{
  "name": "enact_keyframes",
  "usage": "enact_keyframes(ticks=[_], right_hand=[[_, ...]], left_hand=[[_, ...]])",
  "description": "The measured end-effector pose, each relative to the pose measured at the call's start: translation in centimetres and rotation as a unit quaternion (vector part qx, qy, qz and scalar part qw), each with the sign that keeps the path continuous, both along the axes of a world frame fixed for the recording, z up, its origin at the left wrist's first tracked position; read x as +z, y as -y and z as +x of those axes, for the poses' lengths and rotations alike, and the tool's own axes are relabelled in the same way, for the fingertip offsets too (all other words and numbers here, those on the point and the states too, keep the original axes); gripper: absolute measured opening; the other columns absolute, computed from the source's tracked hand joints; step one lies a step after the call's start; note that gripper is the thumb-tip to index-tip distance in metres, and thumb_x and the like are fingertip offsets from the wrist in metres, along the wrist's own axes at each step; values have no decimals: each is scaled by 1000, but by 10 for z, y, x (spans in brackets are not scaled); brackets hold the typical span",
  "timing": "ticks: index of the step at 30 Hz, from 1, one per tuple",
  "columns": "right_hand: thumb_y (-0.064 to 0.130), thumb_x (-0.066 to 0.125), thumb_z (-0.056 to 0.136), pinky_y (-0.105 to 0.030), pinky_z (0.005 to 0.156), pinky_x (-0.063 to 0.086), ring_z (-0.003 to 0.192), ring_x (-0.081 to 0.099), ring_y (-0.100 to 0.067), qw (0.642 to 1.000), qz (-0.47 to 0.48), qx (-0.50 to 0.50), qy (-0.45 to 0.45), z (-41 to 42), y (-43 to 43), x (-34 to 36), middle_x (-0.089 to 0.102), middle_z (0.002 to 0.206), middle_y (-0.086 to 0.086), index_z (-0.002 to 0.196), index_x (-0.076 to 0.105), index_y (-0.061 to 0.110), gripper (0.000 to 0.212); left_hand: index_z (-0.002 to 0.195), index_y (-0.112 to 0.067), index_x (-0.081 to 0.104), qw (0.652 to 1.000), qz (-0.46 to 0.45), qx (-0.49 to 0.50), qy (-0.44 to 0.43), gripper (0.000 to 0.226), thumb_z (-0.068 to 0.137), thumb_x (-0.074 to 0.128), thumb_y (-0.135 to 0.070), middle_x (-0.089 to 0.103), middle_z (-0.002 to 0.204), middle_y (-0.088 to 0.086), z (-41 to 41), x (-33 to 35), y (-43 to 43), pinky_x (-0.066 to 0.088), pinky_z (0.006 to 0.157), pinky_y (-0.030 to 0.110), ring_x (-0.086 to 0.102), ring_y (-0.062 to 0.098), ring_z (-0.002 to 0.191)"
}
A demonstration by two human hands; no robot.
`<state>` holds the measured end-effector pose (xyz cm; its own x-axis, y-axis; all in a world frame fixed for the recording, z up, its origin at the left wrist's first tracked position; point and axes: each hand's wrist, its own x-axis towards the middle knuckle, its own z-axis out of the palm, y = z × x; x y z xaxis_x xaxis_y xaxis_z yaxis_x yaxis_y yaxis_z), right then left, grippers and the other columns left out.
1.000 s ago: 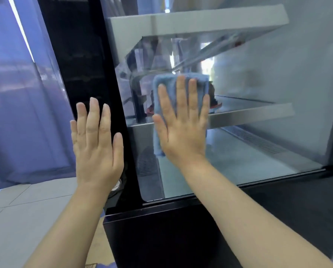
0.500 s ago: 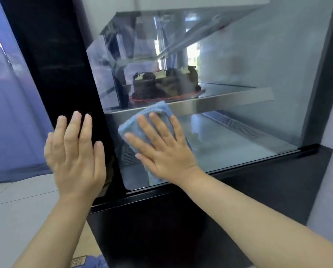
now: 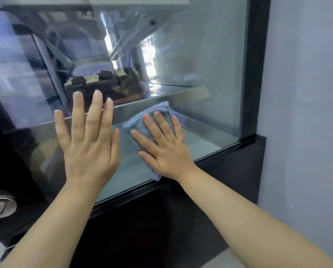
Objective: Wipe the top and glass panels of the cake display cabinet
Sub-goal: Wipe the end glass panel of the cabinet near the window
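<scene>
The cake display cabinet's side glass panel point(image 3: 200, 55) fills the upper view, framed in black. My right hand point(image 3: 161, 146) lies flat with spread fingers, pressing a folded blue cloth point(image 3: 142, 120) against the lower part of the glass. My left hand point(image 3: 88, 140) is held up flat beside it, fingers straight, in front of the glass near the left; whether it touches the pane is unclear. Behind the glass a dark chocolate cake point(image 3: 99, 84) sits on the middle shelf.
The cabinet's black base point(image 3: 161, 219) runs below the glass. A black vertical frame post point(image 3: 252, 64) bounds the panel on the right, with a pale wall point(image 3: 307, 93) beyond it. A round metal fitting point(image 3: 1, 205) shows at the lower left.
My right hand has carried the cloth down and then rightward along the lower glass. My left hand has shifted right, from the black corner post to in front of the pane. The view has swung right.
</scene>
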<state>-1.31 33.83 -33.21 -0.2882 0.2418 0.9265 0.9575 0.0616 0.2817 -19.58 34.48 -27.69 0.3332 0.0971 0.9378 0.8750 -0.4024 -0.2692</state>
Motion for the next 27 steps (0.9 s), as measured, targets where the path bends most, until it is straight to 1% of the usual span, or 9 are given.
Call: enact_keyframes(ticks=[2,4,6,9,15,18,22,24,27], right_hand=[[48,33,98,-50,115,16,146,4,-19,998,-1,17,56,44,2,-5,23,153,0,144,30,32,48],[48,24,100,-50,115,13,146,0,-19,1000,14,-18,-5,89,0,10,16,156,-1,148,19,34,51],[48,15,100,-54,115,12,146,4,-27,978,36,-38,-201,120,2,37,18,156,-13,150,17,26,54],[46,17,97,-54,115,11,145,8,-31,889,81,-39,-450,96,0,51,16,157,-15,149,22,18,59],[50,13,100,-53,116,6,145,-10,-20,997,-22,-16,-78,113,6,-18,-21,156,6,149,-4,37,53],[50,8,99,-49,117,7,146,-8,-18,980,-12,-64,-190,175,6,-12,-4,159,-4,150,4,32,54],[45,6,100,-50,116,14,146,6,-28,848,34,-104,-518,202,4,30,8,158,-12,151,11,18,57],[39,14,102,-50,116,10,147,2,-26,805,51,-108,-581,178,-1,70,4,159,-8,151,7,22,52],[44,12,98,-48,117,1,146,1,-24,909,77,-53,-407,123,-3,107,6,159,-7,150,14,24,56]], left_hand=[[147,-11,28,1000,8,-13,-21,52,98,37,-25,24,154,7,14,0,2,-1,116,47,11,31,144],[147,-11,29,999,7,-27,-32,50,99,35,-25,25,154,6,24,0,4,4,116,49,12,31,143],[147,-10,29,998,10,-34,-49,51,99,35,-25,25,154,6,32,0,4,6,115,51,12,31,143],[147,-11,29,997,16,-42,-61,52,97,38,-23,25,154,6,46,0,2,6,116,51,13,31,143],[146,-13,30,995,28,-72,-65,53,95,42,-21,28,154,1,90,3,-2,20,112,51,18,28,143],[147,-13,29,996,20,-48,-67,53,96,41,-21,28,154,1,97,5,-5,19,111,52,16,29,143],[145,-13,33,996,18,-53,-67,50,96,38,-25,33,151,1,98,8,0,23,109,49,22,28,140],[146,-15,32,995,13,-78,-57,50,97,36,-26,37,149,1,93,21,2,31,106,51,26,26,137],[147,-15,27,996,20,-76,-34,51,98,33,-27,32,150,4,82,54,-2,29,106,56,22,31,138]])
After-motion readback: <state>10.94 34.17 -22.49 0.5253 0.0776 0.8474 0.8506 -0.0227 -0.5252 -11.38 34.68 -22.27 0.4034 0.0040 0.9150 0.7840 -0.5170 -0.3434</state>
